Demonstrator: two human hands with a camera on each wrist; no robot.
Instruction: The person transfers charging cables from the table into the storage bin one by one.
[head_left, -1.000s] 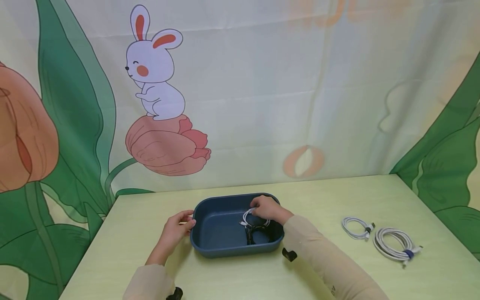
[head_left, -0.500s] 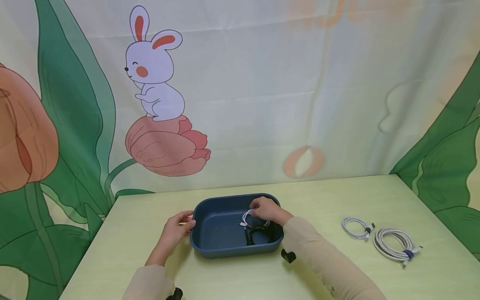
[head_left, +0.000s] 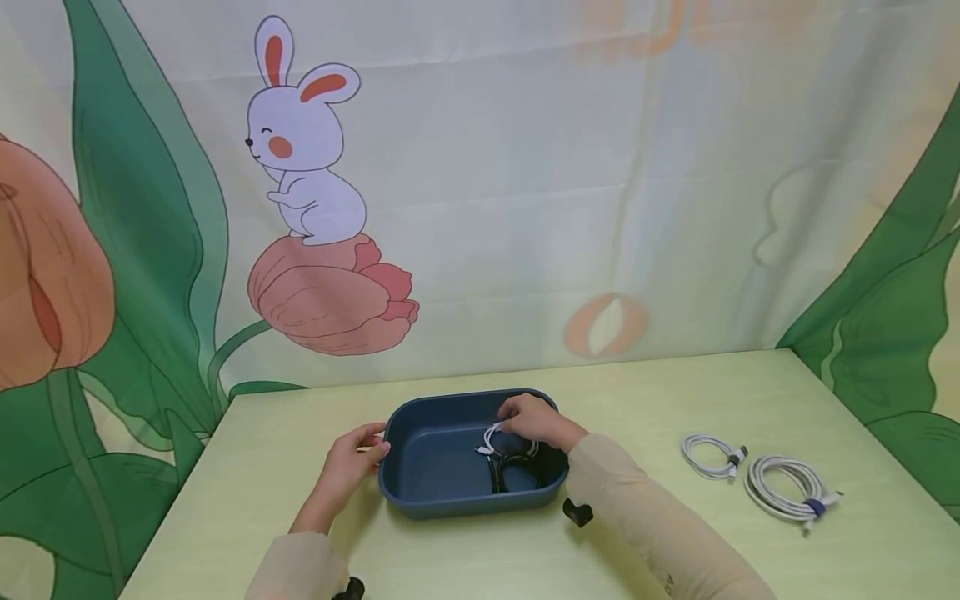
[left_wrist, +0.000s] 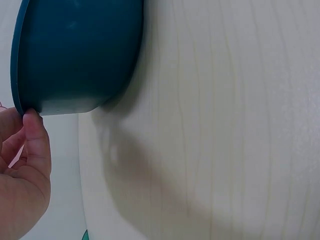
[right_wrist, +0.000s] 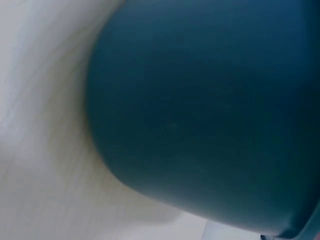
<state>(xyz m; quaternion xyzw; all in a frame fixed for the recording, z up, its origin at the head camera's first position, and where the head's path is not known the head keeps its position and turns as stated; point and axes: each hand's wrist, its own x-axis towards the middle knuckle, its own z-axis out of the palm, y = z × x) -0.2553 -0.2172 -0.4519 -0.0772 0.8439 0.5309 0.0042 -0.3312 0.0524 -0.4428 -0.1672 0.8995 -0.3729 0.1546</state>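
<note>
A dark blue rectangular bin [head_left: 435,467] with rounded corners stands on the table. My left hand [head_left: 347,468] is at its left end; in the left wrist view, thumb and fingers pinch the rim. My right hand [head_left: 534,419] reaches over the right side into the bin and holds a coiled white cable [head_left: 491,435] between fingers and thumb. Beneath that coil, a black cable [head_left: 497,477] lies looped on the bin floor, partly hidden. In the right wrist view the bin's outer wall [right_wrist: 200,115] fills most of the picture, and the hand is out of sight.
To the right on the table [head_left: 637,550] lie a small coiled white cable [head_left: 705,467] with a black tie and a thicker pale coiled cable [head_left: 772,500] with a blue tie. Behind the table hangs a printed curtain [head_left: 487,208] with a rabbit and flowers.
</note>
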